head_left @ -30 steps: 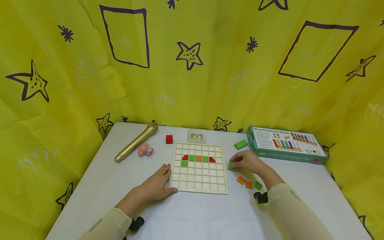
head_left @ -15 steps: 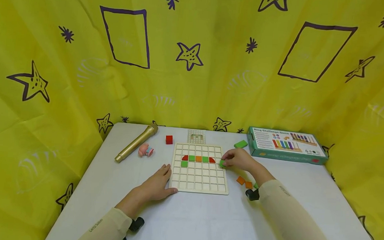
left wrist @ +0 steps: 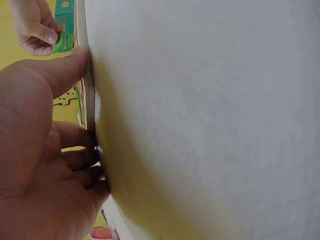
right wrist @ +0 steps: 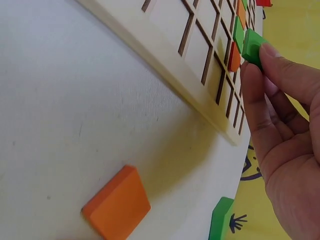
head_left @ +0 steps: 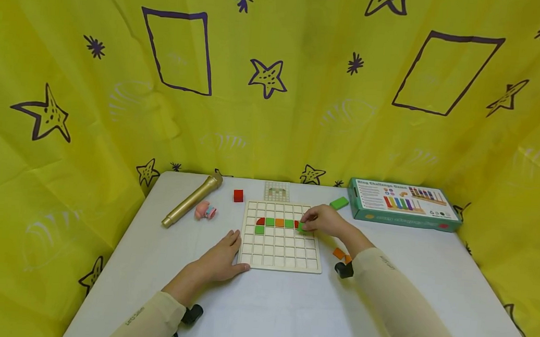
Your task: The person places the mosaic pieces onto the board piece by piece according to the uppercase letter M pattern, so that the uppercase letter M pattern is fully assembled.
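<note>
A pale wooden grid board (head_left: 279,261) lies on the white table. One of its rows holds red rounded end pieces with green and orange square tiles between them, and a green tile (head_left: 259,230) sits below the left end. My right hand (head_left: 326,220) pinches another green tile (right wrist: 253,46) between thumb and forefinger, above the board beside the right red piece (right wrist: 234,57). At the board's left edge rests my left hand (head_left: 219,258), its fingers along the side and its thumb at the near corner. The left wrist view shows those fingers touching the rim.
Orange tiles (head_left: 339,253) lie right of the board, partly behind my right wrist. A green block (head_left: 339,203) and a boxed game (head_left: 404,204) stand at the back right. A pattern card (head_left: 276,191), red cube (head_left: 238,195), pink figurine (head_left: 205,210) and gold microphone (head_left: 192,200) are farther back or left.
My right hand has carried the green tile leftward from beside the board to above its right part. The left hand stays at the board's edge.
</note>
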The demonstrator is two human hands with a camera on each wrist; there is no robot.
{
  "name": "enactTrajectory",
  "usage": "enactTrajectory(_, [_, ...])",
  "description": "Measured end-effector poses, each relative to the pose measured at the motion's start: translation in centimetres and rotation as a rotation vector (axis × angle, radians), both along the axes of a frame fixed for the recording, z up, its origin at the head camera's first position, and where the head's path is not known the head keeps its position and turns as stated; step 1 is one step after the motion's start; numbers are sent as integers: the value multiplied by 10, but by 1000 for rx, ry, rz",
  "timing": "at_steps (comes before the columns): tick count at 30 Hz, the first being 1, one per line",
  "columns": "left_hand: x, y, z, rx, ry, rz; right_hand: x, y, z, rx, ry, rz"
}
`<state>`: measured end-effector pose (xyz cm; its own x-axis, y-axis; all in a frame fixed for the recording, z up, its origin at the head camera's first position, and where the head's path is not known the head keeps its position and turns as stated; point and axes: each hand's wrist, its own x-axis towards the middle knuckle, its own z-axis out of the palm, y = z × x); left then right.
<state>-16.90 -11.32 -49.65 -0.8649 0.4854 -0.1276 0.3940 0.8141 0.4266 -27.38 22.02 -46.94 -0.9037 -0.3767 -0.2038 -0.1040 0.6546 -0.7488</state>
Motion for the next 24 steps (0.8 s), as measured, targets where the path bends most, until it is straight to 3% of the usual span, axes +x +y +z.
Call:
enactTrajectory(7, [0, -1, -2, -6, 5, -5, -3, -13, 1, 47, 44, 48])
enactTrajectory(17, [-2, -1, -2, -8, -5, 2, -4, -28, -1, 14, 5, 37])
enactTrajectory(24, [-1, 0, 0, -4, -9, 3, -8, -36, -4, 42, 49, 77])
